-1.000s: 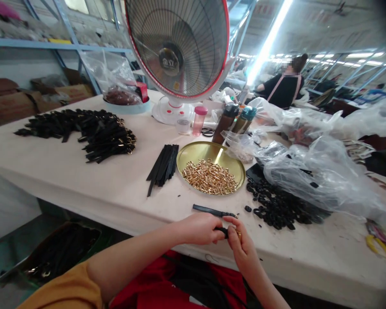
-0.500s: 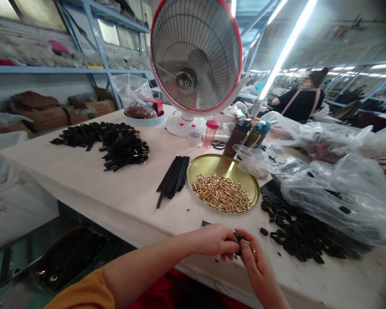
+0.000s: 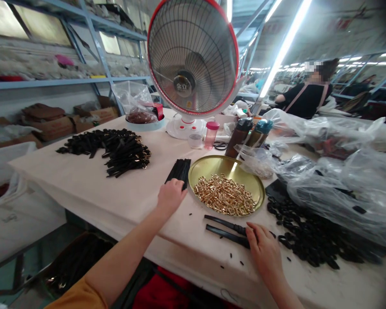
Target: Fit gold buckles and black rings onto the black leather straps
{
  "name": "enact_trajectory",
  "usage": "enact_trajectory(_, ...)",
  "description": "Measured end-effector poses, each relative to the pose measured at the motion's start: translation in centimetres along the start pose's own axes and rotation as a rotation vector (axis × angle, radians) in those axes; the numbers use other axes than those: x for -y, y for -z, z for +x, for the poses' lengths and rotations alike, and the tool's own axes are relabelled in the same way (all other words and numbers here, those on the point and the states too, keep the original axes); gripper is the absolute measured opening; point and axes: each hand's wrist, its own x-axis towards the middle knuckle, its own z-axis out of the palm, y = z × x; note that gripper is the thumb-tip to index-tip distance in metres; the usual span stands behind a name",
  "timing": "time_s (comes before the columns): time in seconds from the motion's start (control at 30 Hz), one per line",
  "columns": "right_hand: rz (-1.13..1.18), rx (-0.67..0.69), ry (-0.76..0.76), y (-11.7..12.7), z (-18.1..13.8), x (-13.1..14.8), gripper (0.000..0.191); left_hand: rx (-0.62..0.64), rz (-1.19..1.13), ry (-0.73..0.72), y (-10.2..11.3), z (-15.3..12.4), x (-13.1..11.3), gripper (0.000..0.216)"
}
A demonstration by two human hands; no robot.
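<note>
My left hand (image 3: 171,198) reaches out over the bundle of flat black straps (image 3: 180,168), its fingers curled down at the near end of them. The fingertips are hidden, but they appear closed on a strap. Near the table's front, my right hand (image 3: 263,243) bends over two black straps (image 3: 225,233) lying side by side, with the fingers closed on their right ends. A black loop sits around the farther strap close to the fingers. Between and beyond the hands stands a round gold tray (image 3: 225,162) holding a heap of small gold buckles (image 3: 227,195).
Many black loops (image 3: 312,238) lie at right beside clear plastic bags (image 3: 337,180). A pile of black straps with gold fittings (image 3: 116,148) is at far left. A round heater (image 3: 193,60), a pink-lidded cup (image 3: 211,135) and bottles (image 3: 239,135) stand behind. Another person (image 3: 309,96) sits beyond.
My hands were together at the front edge, working on a black strap. They have parted: the left has moved up-left to the strap bundle, the right stays low with straps on the table.
</note>
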Motion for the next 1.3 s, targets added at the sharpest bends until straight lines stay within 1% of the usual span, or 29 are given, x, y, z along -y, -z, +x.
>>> enact_trajectory(0.03, -0.001, 0.001, -0.004, 0.0, 0.0, 0.1, 0.037, 0.004, 0.03, 0.05, 0.1, 0.4, 1.3, 0.032)
enact_trajectory(0.1, -0.003, 0.002, -0.015, 0.2, 0.1, 0.4, 0.036, 0.039, 0.049, 0.074, 0.1, 1.0, 3.2, 0.027)
enact_trajectory(0.17, 0.008, -0.004, -0.025, 0.4, 0.2, 0.8, 0.034, 0.05, 0.052, 0.083, 0.1, 1.3, 4.2, 0.023)
enact_trajectory(0.23, 0.031, -0.02, -0.04, 0.6, 0.2, 1.2, 0.033, 0.035, 0.048, 0.097, 0.4, 1.2, 4.4, 0.026)
enact_trajectory(0.3, 0.065, -0.048, -0.051, 0.9, 0.0, 1.6, 0.031, -0.023, 0.024, 0.112, 1.4, 0.9, 4.1, 0.029)
enact_trajectory(0.33, 0.086, -0.07, -0.049, 1.0, -0.1, 1.7, 0.03, -0.119, -0.014, 0.119, 2.2, 0.6, 3.8, 0.027)
enact_trajectory(0.37, 0.102, -0.093, -0.044, 1.2, -0.1, 1.8, 0.029, -0.195, -0.071, 0.087, 3.1, 0.2, 3.5, 0.026)
enact_trajectory(0.43, 0.108, -0.142, -0.037, 1.8, -0.3, 1.5, 0.026, -0.264, -0.223, 0.051, 5.4, -0.8, 2.8, 0.026)
enact_trajectory(0.5, 0.075, -0.193, -0.059, 2.8, -0.3, 0.4, 0.026, -0.272, -0.376, 0.042, 7.5, -1.9, 2.1, 0.028)
enact_trajectory(0.57, 0.023, -0.245, -0.117, 4.1, -0.2, -1.4, 0.028, -0.282, -0.561, 0.067, 8.7, -3.1, 1.4, 0.029)
enact_trajectory(0.6, -0.004, -0.27, -0.153, 4.8, -0.1, -2.4, 0.029, -0.275, -0.675, 0.068, 8.7, -3.6, 1.0, 0.029)
enact_trajectory(0.67, -0.057, -0.292, -0.217, 6.1, 0.0, -4.2, 0.032, -0.232, -0.828, 0.057, 7.9, -4.4, 0.3, 0.03)
enact_trajectory(0.7, -0.083, -0.288, -0.239, 6.6, 0.0, -5.0, 0.033, -0.193, -0.846, 0.048, 7.0, -4.6, -0.1, 0.03)
enact_trajectory(0.73, -0.107, -0.274, -0.254, 6.9, 0.0, -5.5, 0.034, -0.149, -0.813, 0.038, 6.0, -4.9, -0.5, 0.029)
enact_trajectory(0.83, -0.17, -0.174, -0.243, 7.1, 0.0, -5.7, 0.031, 0.023, -0.767, -0.04, 3.3, -5.5, -2.3, 0.026)
enact_trajectory(0.9, -0.209, -0.086, -0.207, 6.7, 0.1, -5.2, 0.026, 0.151, -0.82, -0.12, 2.4, -6.0, -3.8, 0.023)
enact_trajectory(0.97, -0.243, -0.018, -0.177, 6.3, 0.4, -4.8, 0.021, 0.277, -0.931, -0.168, 2.3, -6.6, -5.5, 0.02)
enact_trajectory(1.0, -0.256, 0.005, -0.17, 6.2, 0.6, -4.6, 0.02, 0.364, -1.014, -0.175, 2.4, -6.9, -6.4, 0.019)
enact_trajectory(1.03, -0.269, 0.023, -0.166, 6.2, 0.7, -4.5, 0.018, 0.479, -1.116, -0.168, 2.6, -7.2, -7.3, 0.019)
enact_trajectory(1.1, -0.279, 0.032, -0.166, 6.4, 0.9, -4.2, 0.018, 0.762, -1.32, -0.097, 2.6, -7.9, -8.8, 0.019)
enact_trajectory(1.17, -0.203, -0.002, -0.183, 6.9, 0.6, -3.6, 0.02, 0.98, -1.494, 0.008, 2.3, -8.5, -9.9, 0.019)
enact_trajectory(1.2, -0.111, -0.03, -0.215, 7.1, 0.4, -3.1, 0.022, 1.057, -1.565, 0.059, 2.1, -8.8, -10.4, 0.02)
enact_trajectory(1.27, 0.188, -0.067, -0.33, 7.3, -0.3, -1.6, 0.024, 1.162, -1.664, 0.148, 1.6, -9.1, -11.0, 0.022)
enact_trajectory(1.3, 0.375, -0.054, -0.405, 7.3, -0.7, -0.7, 0.025, 1.203, -1.693, 0.187, 1.4, -9.2, -11.3, 0.023)
